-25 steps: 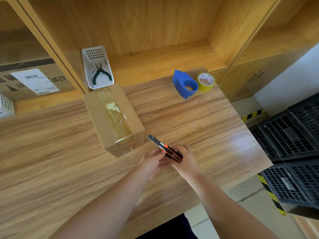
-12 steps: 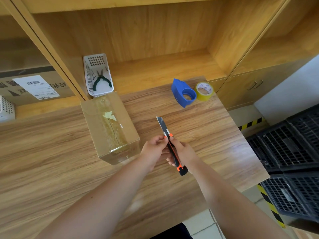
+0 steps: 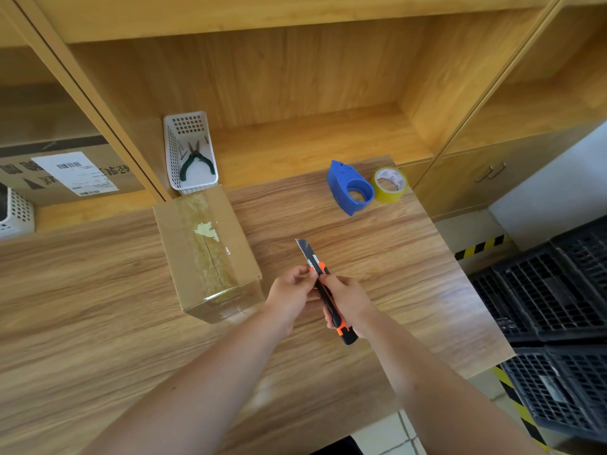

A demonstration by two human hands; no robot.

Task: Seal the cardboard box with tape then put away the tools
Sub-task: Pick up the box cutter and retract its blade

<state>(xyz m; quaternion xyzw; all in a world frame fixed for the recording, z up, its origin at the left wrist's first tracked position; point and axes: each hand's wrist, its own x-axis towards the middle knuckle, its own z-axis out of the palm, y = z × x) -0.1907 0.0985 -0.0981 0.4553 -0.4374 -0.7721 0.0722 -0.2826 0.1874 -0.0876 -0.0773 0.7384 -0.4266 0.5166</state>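
Note:
A cardboard box (image 3: 207,254) stands on the wooden table (image 3: 394,257), clear tape running along its top seam and down its near face. Just right of it, my right hand (image 3: 348,300) grips the orange-and-black utility knife (image 3: 325,290) by the handle, blade extended and pointing away from me. My left hand (image 3: 290,293) pinches the knife at its orange slider. A blue tape dispenser (image 3: 349,188) and a yellow tape roll (image 3: 389,183) lie at the table's far right.
A white basket (image 3: 172,152) holding green-handled pliers (image 3: 196,160) sits on the shelf behind the box. A labelled carton (image 3: 65,172) and another white basket (image 3: 16,213) are at far left. Black crates (image 3: 551,307) stand on the floor to the right.
The knife swung from pointing left at the box's corner to pointing away from me. Both hands moved slightly away from the box, the left staying at the slider.

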